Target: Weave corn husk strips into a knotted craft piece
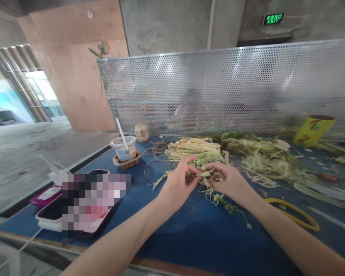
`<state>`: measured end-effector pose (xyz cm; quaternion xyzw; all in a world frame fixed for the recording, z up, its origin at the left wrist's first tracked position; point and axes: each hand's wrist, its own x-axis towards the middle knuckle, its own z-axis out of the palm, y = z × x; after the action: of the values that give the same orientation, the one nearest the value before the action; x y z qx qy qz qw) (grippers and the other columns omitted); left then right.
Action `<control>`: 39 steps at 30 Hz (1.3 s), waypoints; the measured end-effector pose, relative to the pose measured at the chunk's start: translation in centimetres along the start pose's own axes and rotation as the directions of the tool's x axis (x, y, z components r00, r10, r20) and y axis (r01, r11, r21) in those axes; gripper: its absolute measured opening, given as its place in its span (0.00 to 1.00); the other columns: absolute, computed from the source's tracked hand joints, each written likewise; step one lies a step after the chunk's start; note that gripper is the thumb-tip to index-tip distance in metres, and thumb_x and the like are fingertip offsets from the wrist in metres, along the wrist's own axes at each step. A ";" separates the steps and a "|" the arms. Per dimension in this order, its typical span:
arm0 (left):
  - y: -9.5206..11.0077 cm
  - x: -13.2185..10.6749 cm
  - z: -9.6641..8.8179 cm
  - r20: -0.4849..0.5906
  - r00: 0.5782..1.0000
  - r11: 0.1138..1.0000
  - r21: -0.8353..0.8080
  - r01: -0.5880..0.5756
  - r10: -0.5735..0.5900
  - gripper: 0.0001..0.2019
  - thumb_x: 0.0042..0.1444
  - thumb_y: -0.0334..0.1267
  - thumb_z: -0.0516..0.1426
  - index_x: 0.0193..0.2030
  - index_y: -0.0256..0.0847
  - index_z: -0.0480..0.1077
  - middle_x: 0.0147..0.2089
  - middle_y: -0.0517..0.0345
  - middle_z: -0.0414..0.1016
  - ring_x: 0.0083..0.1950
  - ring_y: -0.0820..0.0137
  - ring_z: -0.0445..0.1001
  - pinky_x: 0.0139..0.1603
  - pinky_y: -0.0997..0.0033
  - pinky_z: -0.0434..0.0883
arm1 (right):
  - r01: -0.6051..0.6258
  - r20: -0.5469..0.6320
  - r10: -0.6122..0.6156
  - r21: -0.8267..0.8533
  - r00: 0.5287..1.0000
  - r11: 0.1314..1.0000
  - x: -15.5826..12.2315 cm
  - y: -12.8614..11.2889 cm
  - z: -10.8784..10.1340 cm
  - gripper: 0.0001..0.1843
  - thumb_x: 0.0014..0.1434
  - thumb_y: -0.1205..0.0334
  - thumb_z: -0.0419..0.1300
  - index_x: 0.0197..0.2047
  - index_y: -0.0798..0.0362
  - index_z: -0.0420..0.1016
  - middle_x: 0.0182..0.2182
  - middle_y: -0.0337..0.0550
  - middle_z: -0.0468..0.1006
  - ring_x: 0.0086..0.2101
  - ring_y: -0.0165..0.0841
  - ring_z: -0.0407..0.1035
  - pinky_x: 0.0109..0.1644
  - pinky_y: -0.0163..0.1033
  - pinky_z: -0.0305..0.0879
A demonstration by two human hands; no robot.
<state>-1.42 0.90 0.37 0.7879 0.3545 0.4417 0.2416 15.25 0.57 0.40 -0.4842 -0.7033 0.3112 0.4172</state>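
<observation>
A knotted husk strip (204,174) is pinched between a person's left hand (181,182) and right hand (224,177), fingers drawn in on it, over a blue tabletop (172,234). Just beyond lies a bundle of pale husk strips (191,147), with loose green husks (254,151) heaped to its right. A yellow ring (314,225) rests nearer, at right; at left, a lidded plastic cup (123,154) stands in a cardboard holder (127,164), before a perforated metal screen (161,80).
</observation>
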 end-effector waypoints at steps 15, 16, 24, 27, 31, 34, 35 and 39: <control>0.0 -0.3 0.1 0.072 0.997 0.994 0.106 -0.008 0.001 0.25 0.48 0.26 0.52 0.54 0.43 0.53 0.34 0.61 0.74 0.29 0.75 0.69 0.35 0.74 0.68 | -0.040 0.054 0.039 0.003 0.998 0.999 0.2 1.1 -0.3 0.16 0.42 0.52 0.63 0.32 0.53 0.73 0.32 0.42 0.75 0.28 0.32 0.69 0.31 0.35 0.65; 0.0 -0.3 0.2 0.082 0.997 0.992 0.123 -0.021 0.010 0.26 0.49 0.26 0.52 0.55 0.43 0.53 0.34 0.61 0.73 0.31 0.74 0.70 0.36 0.73 0.68 | -0.047 0.058 0.047 -0.005 0.997 0.999 0.2 1.0 -0.3 0.16 0.43 0.51 0.63 0.32 0.53 0.73 0.32 0.42 0.75 0.29 0.33 0.69 0.32 0.36 0.65; -0.3 -0.3 0.5 0.123 0.991 0.985 0.159 -0.074 0.055 0.28 0.50 0.24 0.51 0.58 0.42 0.49 0.35 0.58 0.72 0.39 0.70 0.71 0.41 0.69 0.68 | -0.082 0.057 0.080 0.032 0.995 0.996 0.0 0.1 -0.3 0.12 0.46 0.52 0.60 0.27 0.53 0.76 0.28 0.42 0.77 0.32 0.36 0.70 0.36 0.36 0.63; -0.3 -0.3 0.7 0.125 0.992 0.991 0.131 -0.028 0.012 0.29 0.49 0.24 0.51 0.58 0.43 0.49 0.34 0.59 0.72 0.37 0.71 0.71 0.40 0.69 0.68 | -0.072 0.040 0.070 0.053 0.997 0.996 0.1 0.2 -0.1 0.12 0.46 0.53 0.60 0.25 0.53 0.76 0.27 0.42 0.77 0.33 0.36 0.69 0.35 0.36 0.62; -0.5 -0.3 0.8 0.113 0.991 0.997 0.028 0.067 -0.070 0.30 0.48 0.27 0.54 0.58 0.42 0.49 0.33 0.60 0.71 0.29 0.74 0.69 0.36 0.71 0.68 | -0.080 -0.034 0.081 0.022 0.996 0.997 0.0 0.4 0.2 0.11 0.43 0.53 0.62 0.24 0.53 0.75 0.27 0.43 0.77 0.31 0.37 0.69 0.32 0.36 0.61; -0.6 -0.2 0.9 0.108 0.985 0.985 -0.094 0.148 -0.137 0.30 0.47 0.30 0.56 0.57 0.41 0.49 0.32 0.60 0.71 0.26 0.76 0.67 0.33 0.72 0.68 | -0.103 -0.078 0.106 0.044 0.991 0.994 0.0 0.3 0.2 0.11 0.41 0.53 0.63 0.23 0.53 0.74 0.25 0.42 0.76 0.29 0.35 0.68 0.32 0.36 0.60; -0.7 -0.1 0.9 0.106 0.983 0.978 -0.129 0.165 -0.152 0.30 0.46 0.30 0.56 0.57 0.40 0.50 0.32 0.60 0.71 0.26 0.76 0.68 0.33 0.72 0.68 | -0.113 -0.087 0.118 0.059 0.989 0.992 0.0 0.3 0.2 0.11 0.41 0.53 0.63 0.22 0.53 0.74 0.24 0.42 0.75 0.28 0.34 0.68 0.32 0.36 0.60; -1.0 0.3 1.0 0.118 0.970 0.941 -0.244 0.234 -0.211 0.31 0.43 0.32 0.60 0.55 0.40 0.53 0.32 0.58 0.72 0.32 0.71 0.71 0.35 0.70 0.69 | -0.176 -0.095 0.194 0.166 0.976 0.970 0.1 0.5 0.1 0.11 0.39 0.54 0.64 0.21 0.54 0.73 0.20 0.39 0.73 0.24 0.31 0.65 0.31 0.36 0.58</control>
<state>-0.81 1.66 -0.64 0.7242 0.3700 0.4177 0.4052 15.39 0.87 -0.06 -0.5299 -0.6043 0.3757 0.4613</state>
